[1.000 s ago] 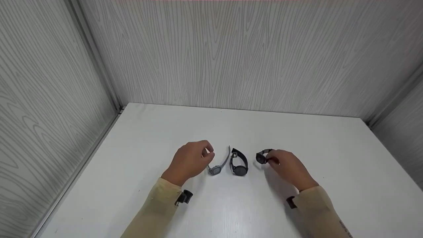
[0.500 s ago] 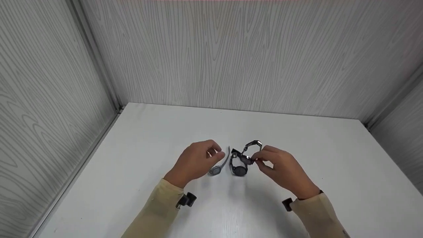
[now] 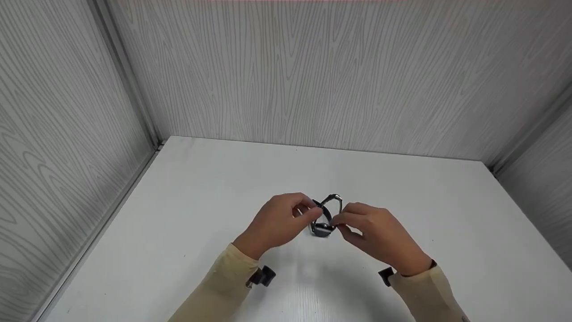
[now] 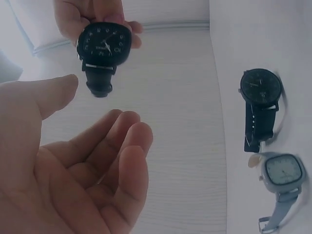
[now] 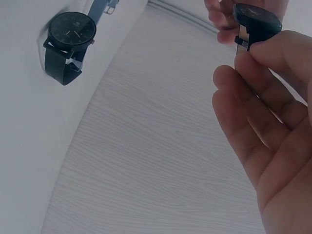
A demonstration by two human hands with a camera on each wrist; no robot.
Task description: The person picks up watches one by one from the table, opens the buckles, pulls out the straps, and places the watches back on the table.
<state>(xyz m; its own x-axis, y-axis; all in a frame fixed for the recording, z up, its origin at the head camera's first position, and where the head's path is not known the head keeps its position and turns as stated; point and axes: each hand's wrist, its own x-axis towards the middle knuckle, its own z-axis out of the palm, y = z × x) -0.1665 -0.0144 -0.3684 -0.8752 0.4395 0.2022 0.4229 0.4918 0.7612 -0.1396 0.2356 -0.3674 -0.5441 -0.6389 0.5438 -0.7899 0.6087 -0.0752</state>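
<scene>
Square-faced black watch point(image 4: 104, 43) is held above the table point(image 3: 223, 174), between both hands. Right hand point(image 3: 377, 235): thumb and index finger closed together, pinching the watch near its case. Left hand point(image 3: 283, 223): fingers loosely bent, thumb apart, holding nothing, near the watch. Status, as judged: pick-up complete; release not yet done. Round black watch point(image 4: 261, 87) and grey watch point(image 4: 282, 170) lie on the table, ungripped. Buckle state of the held strap cannot be told.
</scene>
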